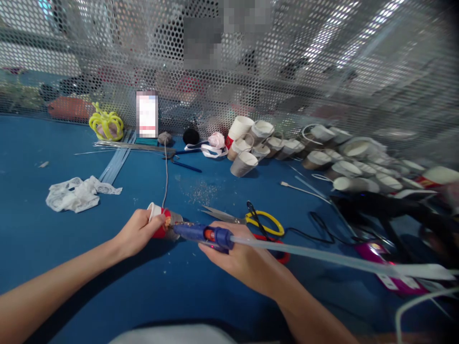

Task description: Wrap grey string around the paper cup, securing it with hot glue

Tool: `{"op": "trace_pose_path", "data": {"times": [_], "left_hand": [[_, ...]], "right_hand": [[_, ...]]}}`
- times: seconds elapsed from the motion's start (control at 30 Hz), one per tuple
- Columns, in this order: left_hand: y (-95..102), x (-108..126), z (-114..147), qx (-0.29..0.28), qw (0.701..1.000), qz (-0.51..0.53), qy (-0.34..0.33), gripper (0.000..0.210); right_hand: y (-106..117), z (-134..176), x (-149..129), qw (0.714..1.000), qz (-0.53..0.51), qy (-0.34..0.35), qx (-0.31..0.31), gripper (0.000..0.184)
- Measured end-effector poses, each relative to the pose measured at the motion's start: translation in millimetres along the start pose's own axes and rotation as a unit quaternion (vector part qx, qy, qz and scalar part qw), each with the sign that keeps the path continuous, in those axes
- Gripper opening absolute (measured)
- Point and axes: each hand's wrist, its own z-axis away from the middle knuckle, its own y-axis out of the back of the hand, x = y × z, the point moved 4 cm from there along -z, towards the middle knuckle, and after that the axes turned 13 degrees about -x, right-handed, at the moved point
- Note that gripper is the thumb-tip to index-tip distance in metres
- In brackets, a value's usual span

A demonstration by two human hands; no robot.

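Note:
My left hand [143, 227] is closed around a red and white paper cup [158, 232] lying on its side, its open end to the left. Grey yarn is wound on the cup's right part, and a strand of grey yarn [166, 179] runs from there to a small grey ball [165, 138] at the back. In my right hand [236, 253] is a blue glue gun [201, 233], its nozzle at the cup's side by my left thumb. A long translucent glue stick [308, 257] sticks out of the gun's rear to the right.
Scissors [265, 222] with yellow and red handles lie beside my right hand. White lace [77, 193], glue sticks [116, 165] and blue-handled pliers [184, 165] lie farther back. Several wrapped cups [244, 164] crowd the back right. A purple power strip [390, 270] and cables lie at right.

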Motion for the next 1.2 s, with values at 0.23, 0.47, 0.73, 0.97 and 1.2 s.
{"op": "trace_pose_path", "data": {"times": [0.23, 0.47, 0.73, 0.97, 1.2], "left_hand": [[0.2, -1.1, 1.3, 0.013, 0.997, -0.068, -0.014, 0.032], [-0.6, -1.6, 1.9, 0.01, 0.996, -0.085, -0.032, 0.032], [-2.3, 0.8, 2.5, 0.0, 0.992, -0.112, -0.058, 0.032], [-2.5, 1.6, 3.0, -0.003, 0.99, -0.116, -0.074, 0.031], [-2.2, 2.2, 3.7, -0.002, 0.99, -0.116, -0.078, 0.031]], "right_hand": [[4.4, -4.3, 1.9, 1.0, 0.014, -0.001, 0.005, 0.016], [3.0, -1.2, 3.6, 1.0, 0.029, 0.0, 0.009, 0.014], [4.7, -1.3, 4.5, 0.991, 0.119, 0.03, 0.06, 0.011], [4.6, 0.8, 4.2, 0.986, 0.144, 0.037, 0.072, 0.01], [4.3, -0.1, 5.1, 0.991, 0.119, 0.027, 0.052, 0.01]]}}
